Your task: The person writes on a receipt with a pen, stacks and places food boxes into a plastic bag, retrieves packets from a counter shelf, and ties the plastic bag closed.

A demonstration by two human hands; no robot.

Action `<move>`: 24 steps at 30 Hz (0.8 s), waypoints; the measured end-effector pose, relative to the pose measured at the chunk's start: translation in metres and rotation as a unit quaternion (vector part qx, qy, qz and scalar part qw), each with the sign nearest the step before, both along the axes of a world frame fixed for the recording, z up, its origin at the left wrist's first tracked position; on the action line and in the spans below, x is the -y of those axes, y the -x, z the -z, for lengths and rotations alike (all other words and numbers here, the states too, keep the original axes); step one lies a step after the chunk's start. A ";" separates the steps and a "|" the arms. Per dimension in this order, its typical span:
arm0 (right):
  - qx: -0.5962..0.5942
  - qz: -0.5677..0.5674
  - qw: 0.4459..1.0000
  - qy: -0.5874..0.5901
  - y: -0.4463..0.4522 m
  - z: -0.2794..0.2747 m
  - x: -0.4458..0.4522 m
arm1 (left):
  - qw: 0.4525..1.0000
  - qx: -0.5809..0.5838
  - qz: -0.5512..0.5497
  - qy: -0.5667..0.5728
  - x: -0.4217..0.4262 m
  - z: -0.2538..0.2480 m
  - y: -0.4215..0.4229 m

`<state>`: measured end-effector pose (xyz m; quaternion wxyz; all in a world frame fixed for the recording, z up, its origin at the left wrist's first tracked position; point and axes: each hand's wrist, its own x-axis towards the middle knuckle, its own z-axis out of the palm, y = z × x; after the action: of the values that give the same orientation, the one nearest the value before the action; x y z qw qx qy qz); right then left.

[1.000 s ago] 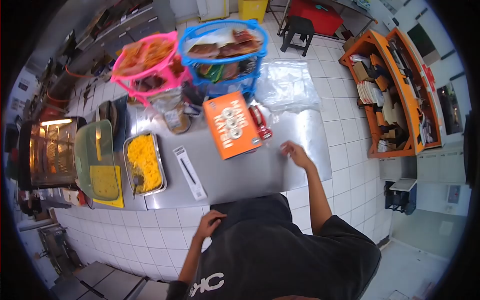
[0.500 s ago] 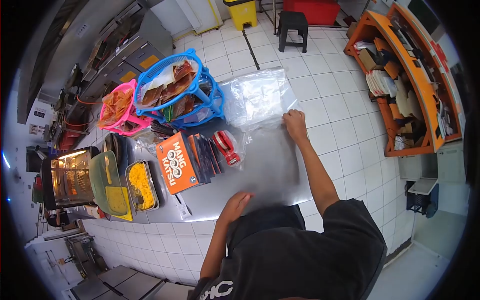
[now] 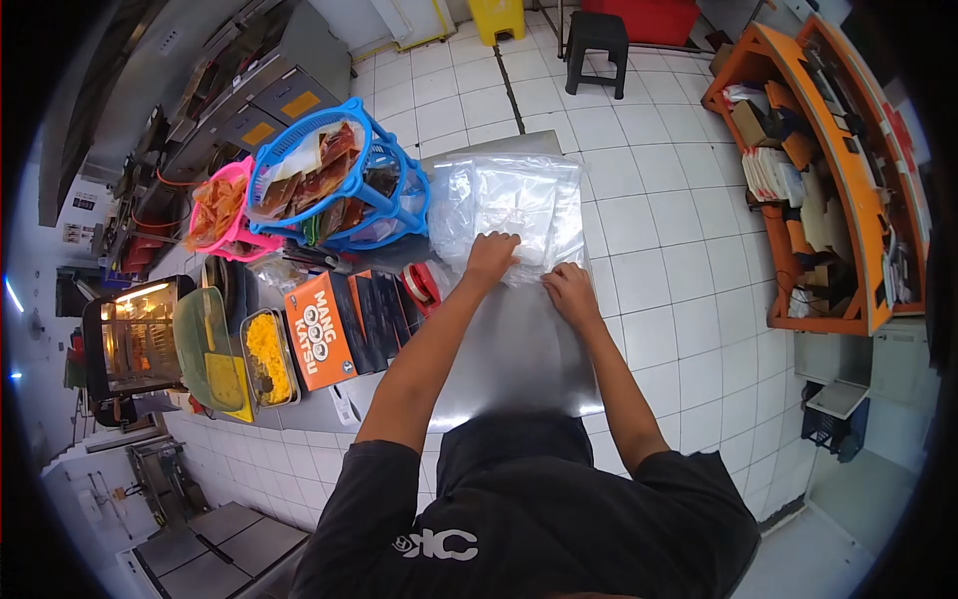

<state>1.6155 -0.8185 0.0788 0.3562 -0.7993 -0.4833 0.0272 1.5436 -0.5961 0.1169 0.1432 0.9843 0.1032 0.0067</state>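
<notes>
A stack of clear plastic bags (image 3: 511, 205) lies flat on the far part of the steel table (image 3: 509, 349). My left hand (image 3: 493, 258) rests on the near side of the stack, fingers apart against the plastic. Just right of it, my right hand (image 3: 571, 294) has its fingers curled onto the near edge of the bags, seemingly pinching it; the fingertips are partly hidden. Left of my forearm are a red tape dispenser (image 3: 421, 288) partly covered by plastic and an orange "MANG KATSU" box (image 3: 317, 334) beside darker boxes.
Blue tiered baskets (image 3: 344, 190) and a pink basket (image 3: 222, 215) hold packets at the back left. A tray of yellow shredded food (image 3: 267, 359) sits near the left end, by a lit display warmer (image 3: 140, 334). An orange shelf (image 3: 798, 190) stands right; a black stool (image 3: 597, 50) is beyond.
My left hand has moved from the table's near edge up onto the plastic bags. My right hand has slid toward me and left along their edge. The bags have shifted slightly.
</notes>
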 end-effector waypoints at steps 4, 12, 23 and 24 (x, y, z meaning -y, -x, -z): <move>-0.049 0.017 0.997 0.060 -0.008 -0.017 -0.001 | 0.983 0.052 -0.103 0.140 -0.020 0.002 -0.010; -0.090 -0.115 0.989 -0.030 -0.037 0.034 -0.068 | 0.954 0.151 -0.208 0.156 -0.032 -0.037 -0.015; 0.009 -0.051 0.996 0.068 -0.049 0.027 -0.111 | 0.948 0.214 -0.221 0.083 0.083 0.003 0.057; 0.046 -0.040 0.997 0.053 -0.047 0.025 -0.112 | 0.964 0.177 -0.152 0.127 0.095 0.008 0.067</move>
<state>1.6626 -0.7063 0.0542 0.2892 -0.7977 -0.5283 0.0305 1.4764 -0.6907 0.1089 0.2806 0.9139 0.2242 0.1892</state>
